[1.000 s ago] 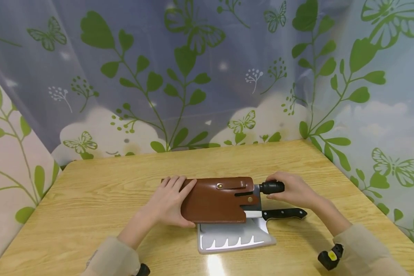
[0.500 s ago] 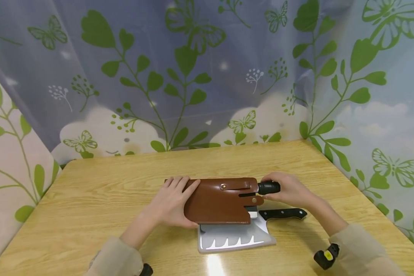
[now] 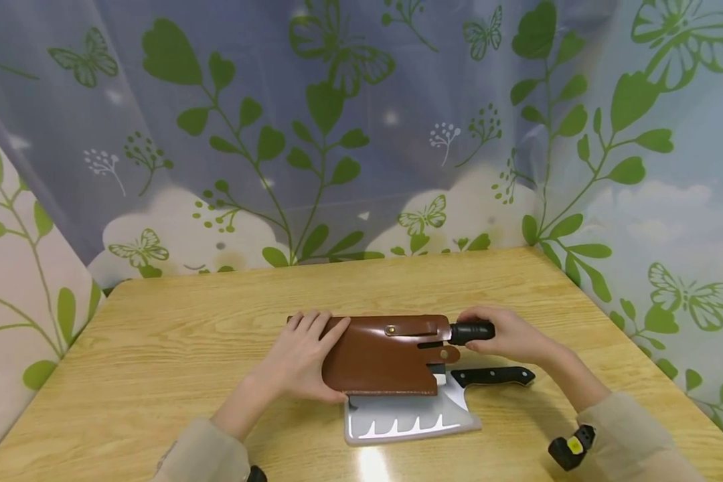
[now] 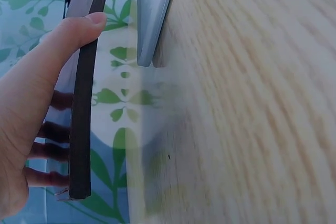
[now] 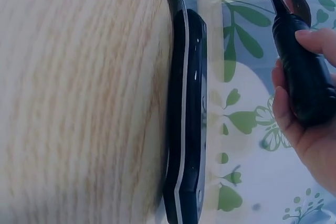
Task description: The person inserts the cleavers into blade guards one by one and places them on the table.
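A brown leather knife sheath (image 3: 379, 358) is raised off the table, with a cleaver's blade (image 3: 436, 373) almost wholly inside it. My left hand (image 3: 298, 358) grips the sheath's closed end, thumb at the near edge and fingers at the far edge. In the left wrist view, the sheath (image 4: 81, 129) appears edge-on between thumb and fingers. At the other end, my right hand (image 3: 509, 333) holds the cleaver's black handle (image 3: 472, 331); thumb and fingers curl round this handle (image 5: 304, 77) in the right wrist view. The sheath's snap flap (image 3: 446, 355) hangs loose beside the handle.
A second cleaver lies on the wooden table (image 3: 205, 321) below the sheath, its shiny blade (image 3: 406, 422) partly covered from above. Its black riveted handle (image 3: 494, 376) points right. Patterned curtains (image 3: 361, 134) stand behind the table and at both sides.
The cleaver's blade has slid left, deeper into the sheath, with my right hand moving left. The sheath and my left hand have shifted slightly right. The lower cleaver stays put.
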`<state>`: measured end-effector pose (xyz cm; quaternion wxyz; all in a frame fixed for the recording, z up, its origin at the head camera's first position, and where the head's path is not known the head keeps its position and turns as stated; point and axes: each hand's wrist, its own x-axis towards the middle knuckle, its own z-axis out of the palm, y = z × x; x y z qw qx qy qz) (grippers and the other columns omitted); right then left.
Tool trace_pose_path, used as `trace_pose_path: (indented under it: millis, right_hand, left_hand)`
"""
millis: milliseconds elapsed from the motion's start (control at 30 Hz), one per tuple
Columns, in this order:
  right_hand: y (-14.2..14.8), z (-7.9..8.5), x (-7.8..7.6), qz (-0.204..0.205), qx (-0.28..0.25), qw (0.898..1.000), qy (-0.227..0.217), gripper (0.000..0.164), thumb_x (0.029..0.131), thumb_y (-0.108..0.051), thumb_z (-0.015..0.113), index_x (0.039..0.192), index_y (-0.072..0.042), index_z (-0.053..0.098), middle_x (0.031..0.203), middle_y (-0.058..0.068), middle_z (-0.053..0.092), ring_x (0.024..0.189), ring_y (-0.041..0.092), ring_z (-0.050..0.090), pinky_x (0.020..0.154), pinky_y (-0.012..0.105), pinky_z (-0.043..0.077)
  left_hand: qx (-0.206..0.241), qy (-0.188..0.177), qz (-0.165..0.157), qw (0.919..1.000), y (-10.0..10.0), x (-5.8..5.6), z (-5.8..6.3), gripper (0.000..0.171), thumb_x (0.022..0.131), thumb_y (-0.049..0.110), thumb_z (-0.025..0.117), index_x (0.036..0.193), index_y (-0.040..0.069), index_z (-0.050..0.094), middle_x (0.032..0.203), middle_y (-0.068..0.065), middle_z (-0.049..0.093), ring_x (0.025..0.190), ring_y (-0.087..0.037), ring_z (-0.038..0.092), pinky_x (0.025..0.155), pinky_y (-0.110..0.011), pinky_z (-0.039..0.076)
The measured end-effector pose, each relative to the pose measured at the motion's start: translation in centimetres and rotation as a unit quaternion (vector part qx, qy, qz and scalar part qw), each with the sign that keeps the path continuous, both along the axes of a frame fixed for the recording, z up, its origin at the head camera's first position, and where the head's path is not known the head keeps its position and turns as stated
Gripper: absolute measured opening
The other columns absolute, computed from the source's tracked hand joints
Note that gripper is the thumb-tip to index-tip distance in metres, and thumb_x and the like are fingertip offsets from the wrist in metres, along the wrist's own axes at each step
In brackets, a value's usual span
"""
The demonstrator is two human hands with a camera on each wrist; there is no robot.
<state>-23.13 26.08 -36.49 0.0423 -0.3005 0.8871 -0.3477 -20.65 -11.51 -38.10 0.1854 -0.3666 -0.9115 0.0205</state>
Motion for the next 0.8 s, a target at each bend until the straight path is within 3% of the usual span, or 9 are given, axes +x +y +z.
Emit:
trace_pose_path:
  millis: [333,600,800]
  right_hand:
    - [-0.9,0.2,0.0,0.004,-0.030,1.000,0.000,0.036,0.086,-0.016,0.067,0.118,-0.003,0.057,0.108,0.011,0.059,0.082,0.017,0.054,0.065,0.028,0.048]
    - [-1.1,0.3,-0.3,-0.009,-0.048,0.998,-0.048,0.046,0.083,-0.019,0.070,0.122,0.000,0.055,0.111,0.014,0.059,0.089,0.021,0.055,0.071,0.030,0.049]
    - [-1.3,0.5,-0.1,-0.025,-0.050,0.997,-0.060,0.039,0.083,-0.020,0.070,0.115,-0.003,0.058,0.106,0.012,0.058,0.086,0.022,0.053,0.070,0.033,0.048]
  left_hand:
    - [0.005,0.012,-0.003,0.9999,0.5,0.1,-0.2,0.114,0.055,0.080,0.059,0.142,0.010,0.035,0.128,-0.020,0.045,0.116,-0.035,0.043,0.096,-0.051,0.034]
    - [0.008,0.014,0.001,0.9999,0.3,0.3,-0.2,0.114,0.055,0.079,0.060,0.142,0.010,0.037,0.128,-0.019,0.046,0.116,-0.035,0.044,0.095,-0.052,0.035]
    - [0.020,0.018,-0.002,0.9996,0.0,0.3,-0.3,0.114,0.053,0.079,0.062,0.141,0.010,0.037,0.127,-0.019,0.046,0.116,-0.035,0.044,0.095,-0.052,0.036]
